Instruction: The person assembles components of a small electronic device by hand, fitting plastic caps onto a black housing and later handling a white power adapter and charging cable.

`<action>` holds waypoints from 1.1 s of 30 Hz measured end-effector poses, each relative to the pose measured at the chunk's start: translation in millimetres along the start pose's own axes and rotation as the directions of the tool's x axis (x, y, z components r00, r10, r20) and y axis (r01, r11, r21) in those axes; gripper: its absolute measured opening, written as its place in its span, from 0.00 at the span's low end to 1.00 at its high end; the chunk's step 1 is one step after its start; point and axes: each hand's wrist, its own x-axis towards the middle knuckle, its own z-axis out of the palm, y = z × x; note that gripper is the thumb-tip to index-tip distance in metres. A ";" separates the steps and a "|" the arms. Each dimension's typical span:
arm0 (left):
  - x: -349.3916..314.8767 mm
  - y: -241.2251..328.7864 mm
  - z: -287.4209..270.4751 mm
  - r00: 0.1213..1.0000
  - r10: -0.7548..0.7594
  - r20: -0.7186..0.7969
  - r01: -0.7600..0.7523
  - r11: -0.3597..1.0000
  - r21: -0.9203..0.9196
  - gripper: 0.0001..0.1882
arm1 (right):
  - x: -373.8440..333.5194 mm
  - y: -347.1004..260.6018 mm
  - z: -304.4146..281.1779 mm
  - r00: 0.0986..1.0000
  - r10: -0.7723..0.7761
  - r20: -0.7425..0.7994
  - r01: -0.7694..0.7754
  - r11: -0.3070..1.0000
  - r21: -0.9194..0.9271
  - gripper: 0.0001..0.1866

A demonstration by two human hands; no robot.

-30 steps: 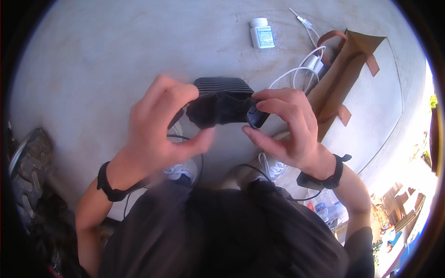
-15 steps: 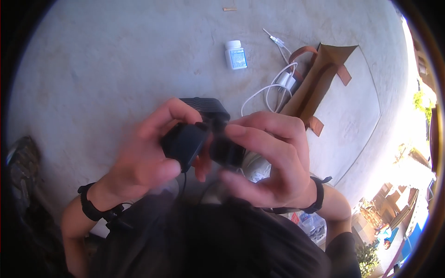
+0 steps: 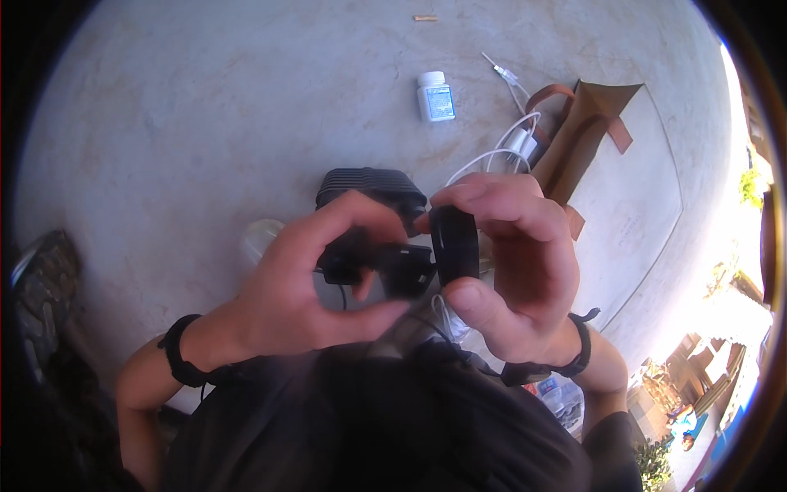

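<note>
Seen from the point between the two hands, the left hand (image 3: pixel 283 287) sits at nine o'clock and the right hand (image 3: pixel 533 266) at three. The left grip is curled around a black block (image 3: pixel 407 269), which is blurred; whether the thumb presses on it, I cannot tell. The right grip pinches a black rounded piece (image 3: pixel 457 246) on edge, fingers at its upper end and thumb at its lower end. The two pieces are just beside each other between the hands; whether they touch is unclear.

At eleven o'clock, partly behind the left hand's fingers, is a black ribbed case (image 3: pixel 371 182). Farther off at twelve stands a white bottle (image 3: pixel 436 100) with a blue and white label, on the grey floor (image 3: pixel 205 107); a small brown strip (image 3: pixel 425 18) lies beyond it. A white cable (image 3: pixel 492 152) with a white plug block trails at one o'clock, near a pale bag (image 3: pixel 639 184) with brown handles at two. A white shoe lace (image 3: pixel 443 316) shows at five, and a dark treaded thing (image 3: pixel 49 279) well apart at nine. Both wrists wear black straps (image 3: pixel 174 353).
</note>
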 end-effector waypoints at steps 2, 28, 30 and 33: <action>0.5 -0.9 0.8 0.999 0.033 0.011 -0.033 0.999 -0.027 0.25 | -4.4 0.1 13.8 0.994 0.057 -0.090 -0.038 0.979 0.201 0.29; 13.4 -24.4 -79.9 0.939 0.021 -0.343 -0.123 0.952 -0.279 0.31 | 7.2 27.3 -27.4 0.859 0.505 0.084 -0.344 0.448 0.825 0.19; 15.2 -55.6 -87.1 0.936 0.007 -0.353 -0.054 0.991 -0.124 0.27 | 5.5 25.2 -22.1 0.821 0.553 0.143 -0.406 0.387 0.828 0.15; 17.0 -88.1 -89.3 0.946 0.065 -0.319 0.048 0.941 0.335 0.23 | -1.4 32.7 -16.1 0.736 0.666 0.123 -0.617 0.584 0.527 0.06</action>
